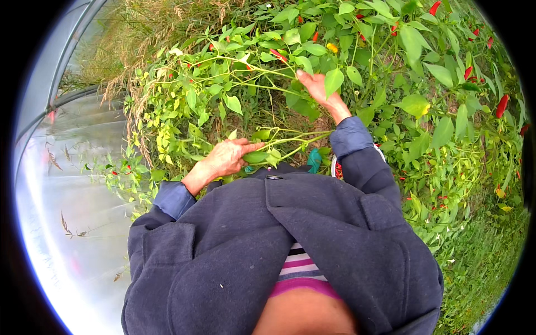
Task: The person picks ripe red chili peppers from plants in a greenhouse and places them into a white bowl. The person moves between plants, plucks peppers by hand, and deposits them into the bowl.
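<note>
Red-fruited chilli pepper plants (259,75) spread before me, with leafy stems lying sideways. My right hand (320,90) is up among the leaves, its thumb against a pale green pepper branch (268,73) that runs left from it; leaves cover part of the fingers. Closer to my body, my left hand (226,157) lies at the leafy end of a lower pepper branch (301,138), index finger stretched along it. Its other fingers are curled and partly hidden by leaves, so its hold is unclear. A red chilli pepper (278,55) hangs just beyond the upper branch.
Partly under my right forearm stands a white-rimmed container (333,166) with red peppers inside. A green boot (314,161) shows beside it. Translucent plastic sheeting (79,180) on a curved frame pipe (63,54) borders the left. Dry grass (138,37) grows at the upper left.
</note>
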`<act>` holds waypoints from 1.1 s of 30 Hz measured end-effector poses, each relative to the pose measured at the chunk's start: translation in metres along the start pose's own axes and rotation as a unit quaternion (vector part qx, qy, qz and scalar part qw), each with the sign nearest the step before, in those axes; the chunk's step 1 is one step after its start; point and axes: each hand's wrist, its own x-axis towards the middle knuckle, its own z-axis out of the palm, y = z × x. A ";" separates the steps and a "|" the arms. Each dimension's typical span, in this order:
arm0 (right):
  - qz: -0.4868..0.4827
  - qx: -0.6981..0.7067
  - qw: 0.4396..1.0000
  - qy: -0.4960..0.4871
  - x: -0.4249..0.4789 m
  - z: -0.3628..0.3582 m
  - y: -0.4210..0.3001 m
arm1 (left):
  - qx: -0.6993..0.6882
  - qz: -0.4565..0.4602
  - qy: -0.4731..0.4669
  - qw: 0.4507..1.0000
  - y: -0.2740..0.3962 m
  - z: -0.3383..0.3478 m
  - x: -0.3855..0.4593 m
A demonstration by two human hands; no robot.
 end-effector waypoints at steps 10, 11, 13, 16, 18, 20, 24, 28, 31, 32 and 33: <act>-0.026 -0.034 0.996 -0.078 -0.075 0.054 -0.002 | -0.175 -0.100 0.404 0.892 0.002 -0.047 0.037; -0.043 -0.028 0.996 -0.068 -0.077 0.052 -0.006 | -0.057 -0.087 0.408 0.907 0.003 -0.043 0.043; -0.072 -0.025 0.997 -0.033 -0.083 0.047 -0.013 | 0.097 -0.142 0.334 0.927 0.003 -0.030 0.050; 0.109 -0.015 0.986 -0.123 -0.092 0.028 -0.019 | 0.158 -0.128 0.293 0.934 -0.001 -0.012 0.051; 0.100 0.008 0.987 -0.125 -0.089 0.020 -0.020 | 0.180 -0.076 0.294 0.936 -0.004 -0.004 0.052; 0.052 0.008 0.994 -0.095 -0.078 0.017 -0.018 | 0.154 -0.085 0.282 0.943 -0.006 0.003 0.054; 0.048 -0.018 0.997 -0.051 -0.042 0.025 -0.008 | 0.034 -0.084 0.349 0.933 -0.002 0.011 0.056; 0.065 0.211 0.970 -0.098 -0.025 0.026 0.000 | -0.071 -0.095 0.405 0.906 0.001 0.013 0.053; 0.090 0.314 0.939 -0.108 -0.022 0.028 -0.003 | -0.152 -0.139 0.438 0.875 -0.001 0.013 0.052; 0.116 0.343 0.925 -0.116 -0.022 0.030 -0.005 | -0.173 -0.167 0.444 0.863 -0.003 0.014 0.051; 0.142 0.312 0.935 -0.092 -0.021 0.032 -0.009 | -0.195 -0.185 0.455 0.849 -0.004 0.015 0.051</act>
